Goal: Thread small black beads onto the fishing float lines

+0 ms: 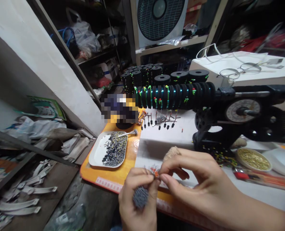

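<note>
My left hand (137,195) is closed around a bundle of thin grey sleeves (140,197), held upright low in the view. My right hand (195,179) pinches a small orange-red piece (156,173) with fine wires against the left fingertips. Both hands hover over the front edge of the orange table (108,179). Behind them a black winding machine (240,118) carries a row of black bobbins (176,94) with green and red wire ends. Small black-tipped parts (156,122) hang below the row.
A white tray (96,154) of small grey parts sits left of my hands. A dish of brass pieces (253,159) stands at right. More bobbins (144,75), a fan (160,17) and shelves are behind. Paper strips (24,199) litter the floor at left.
</note>
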Available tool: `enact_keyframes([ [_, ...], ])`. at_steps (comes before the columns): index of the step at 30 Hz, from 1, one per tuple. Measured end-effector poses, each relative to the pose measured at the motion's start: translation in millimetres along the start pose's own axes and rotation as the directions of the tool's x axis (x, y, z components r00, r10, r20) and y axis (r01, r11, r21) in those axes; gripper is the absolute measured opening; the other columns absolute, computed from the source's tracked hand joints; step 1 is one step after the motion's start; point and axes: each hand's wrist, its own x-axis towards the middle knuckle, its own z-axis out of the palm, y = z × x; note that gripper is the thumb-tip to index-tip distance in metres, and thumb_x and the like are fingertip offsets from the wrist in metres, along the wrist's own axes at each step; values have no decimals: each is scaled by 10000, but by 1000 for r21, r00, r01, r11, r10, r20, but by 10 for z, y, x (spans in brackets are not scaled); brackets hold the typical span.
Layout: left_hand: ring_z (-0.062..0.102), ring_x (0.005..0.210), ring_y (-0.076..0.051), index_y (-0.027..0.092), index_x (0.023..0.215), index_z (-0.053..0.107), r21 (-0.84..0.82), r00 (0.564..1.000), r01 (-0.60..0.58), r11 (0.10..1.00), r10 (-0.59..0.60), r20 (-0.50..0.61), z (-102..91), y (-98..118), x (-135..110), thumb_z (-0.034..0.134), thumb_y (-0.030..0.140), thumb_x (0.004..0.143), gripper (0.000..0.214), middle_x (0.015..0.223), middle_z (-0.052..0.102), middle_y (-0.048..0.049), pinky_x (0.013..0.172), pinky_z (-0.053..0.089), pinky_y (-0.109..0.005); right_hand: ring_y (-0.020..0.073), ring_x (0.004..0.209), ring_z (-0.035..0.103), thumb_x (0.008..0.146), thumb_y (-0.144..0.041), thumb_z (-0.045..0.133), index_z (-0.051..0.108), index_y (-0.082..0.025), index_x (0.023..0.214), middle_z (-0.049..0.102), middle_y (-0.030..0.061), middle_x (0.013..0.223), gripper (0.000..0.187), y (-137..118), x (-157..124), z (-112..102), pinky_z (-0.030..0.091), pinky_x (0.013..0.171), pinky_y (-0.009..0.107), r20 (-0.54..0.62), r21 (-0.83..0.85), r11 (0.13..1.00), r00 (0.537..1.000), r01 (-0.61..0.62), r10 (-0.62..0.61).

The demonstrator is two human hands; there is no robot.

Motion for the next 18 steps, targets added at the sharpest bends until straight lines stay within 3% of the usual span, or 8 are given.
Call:
enact_keyframes([
  [2,637,655,-100,306,914,685,-205,953,299,932,-304,8,7,24,18,871,311,745,251,730,695,50,623,500,-170,94,595,516,845,-46,608,666,-162,780,594,-10,674,145,-1,-6,4,406,520,208,8,-10,1000,1000,20,-20],
  [4,596,574,-69,317,1059,672,-363,837,540,759,-530,136,1,52,55,906,326,698,430,706,683,56,521,434,-121,92,607,519,855,-45,607,662,-155,796,589,-7,685,136,0,-10,4,408,530,202,14,-9,999,999,48,-48],
  [6,594,567,-64,235,1006,733,-404,755,651,643,-602,258,-19,79,102,928,312,663,401,678,665,34,516,435,-120,95,620,528,875,-48,599,672,-150,823,597,2,701,137,6,-6,-5,412,537,203,22,-7,997,997,73,-73],
  [7,612,592,-71,194,909,757,-402,743,665,629,-613,269,-32,90,125,938,297,647,335,681,666,21,553,466,-129,97,625,534,889,-54,598,683,-149,837,605,7,709,138,10,-2,-14,415,540,204,31,-4,997,996,80,-79],
  [10,621,618,-76,155,706,744,-377,770,631,678,-606,198,-78,112,180,946,285,630,252,651,655,13,608,500,-135,100,638,558,914,-66,610,715,-148,874,631,19,736,140,31,17,-46,436,559,202,89,-4,998,994,67,-67],
  [13,582,572,-63,151,701,743,-337,796,600,726,-586,153,-113,132,213,948,310,620,272,618,634,16,513,434,-105,116,673,584,912,-49,605,719,-140,874,643,41,768,151,62,22,-67,463,591,209,146,-64,996,988,69,-59],
  [18,565,525,-57,147,685,730,-323,783,613,721,-609,128,-115,160,215,973,307,559,316,613,638,22,480,426,-108,140,703,570,914,-60,599,716,-132,890,622,52,770,139,106,2,-49,456,603,229,147,-145,982,984,124,-102],
])
